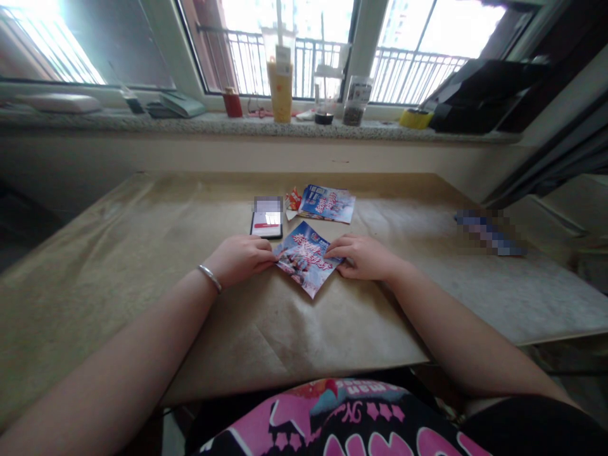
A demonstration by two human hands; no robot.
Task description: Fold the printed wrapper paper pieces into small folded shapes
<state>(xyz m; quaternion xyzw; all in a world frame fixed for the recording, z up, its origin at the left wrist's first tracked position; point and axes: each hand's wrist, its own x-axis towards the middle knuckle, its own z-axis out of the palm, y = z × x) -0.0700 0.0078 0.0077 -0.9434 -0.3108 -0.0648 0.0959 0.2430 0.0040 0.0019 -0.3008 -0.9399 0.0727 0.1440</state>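
A square sheet of printed paper [306, 261], blue and pink with red and white lettering, is turned cornerwise to me just above the table. My left hand [244, 259] pinches its left corner between thumb and fingers. On the opposite side, my right hand [360, 255] grips the right corner, fingers on top and thumb beneath. Behind it lies a stack of similar printed sheets [327, 204]. A small folded red paper piece [293, 201] rests against the stack's left side. Close beyond my left hand is a phone [266, 218] with its screen lit.
A tan cloth covers the table [190, 209]. At its right side lies a blurred blue item [489, 234]. On the stone windowsill [190, 126] stand a tall cup of yellow drink [280, 92], a red jar [232, 103], clear containers, yellow tape [415, 118] and a black bag [475, 95].
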